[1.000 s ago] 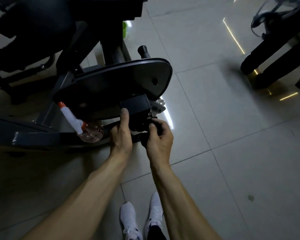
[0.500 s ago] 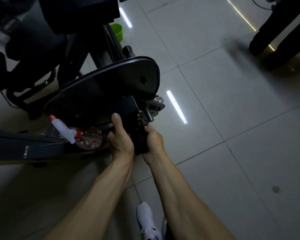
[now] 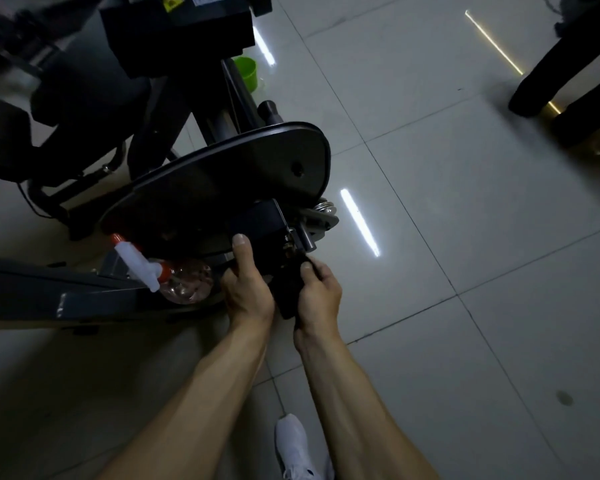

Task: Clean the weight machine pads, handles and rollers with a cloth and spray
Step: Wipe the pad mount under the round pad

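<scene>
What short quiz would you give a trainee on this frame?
1. True or false: the left hand holds the spray bottle.
2. The cup is: A red, B green, C blue.
3. Fill in: the right hand grips a dark ____.
Key: 1 false, it grips the bracket; 2 B; 3 cloth.
</scene>
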The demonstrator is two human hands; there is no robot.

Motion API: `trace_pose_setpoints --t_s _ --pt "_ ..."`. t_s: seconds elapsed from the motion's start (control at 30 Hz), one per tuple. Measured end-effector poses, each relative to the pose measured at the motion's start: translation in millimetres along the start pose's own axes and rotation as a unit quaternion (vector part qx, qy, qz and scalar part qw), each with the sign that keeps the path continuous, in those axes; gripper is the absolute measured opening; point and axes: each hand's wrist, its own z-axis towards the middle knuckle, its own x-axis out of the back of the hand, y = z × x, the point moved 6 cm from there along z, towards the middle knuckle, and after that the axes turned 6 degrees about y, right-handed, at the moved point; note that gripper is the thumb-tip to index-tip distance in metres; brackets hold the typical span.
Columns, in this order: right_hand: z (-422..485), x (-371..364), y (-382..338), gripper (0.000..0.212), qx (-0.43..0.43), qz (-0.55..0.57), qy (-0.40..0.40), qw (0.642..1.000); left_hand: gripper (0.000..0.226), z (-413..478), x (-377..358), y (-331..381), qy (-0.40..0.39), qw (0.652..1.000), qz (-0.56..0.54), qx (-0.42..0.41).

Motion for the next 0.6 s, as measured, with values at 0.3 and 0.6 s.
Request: trace_pose_setpoints --t_s 0.3,0.6 --pt "-16 -21 47 0.032 -0.242 0.14 -0.082 0.957 0.105 9 10 0 -0.035 0.999 -0.003 -0.008" --pt "-40 -25 53 0.026 -0.234 0.111 -0.143 0.955 0.083 15 23 -4 -0.091 0.993 0.054 -0.05"
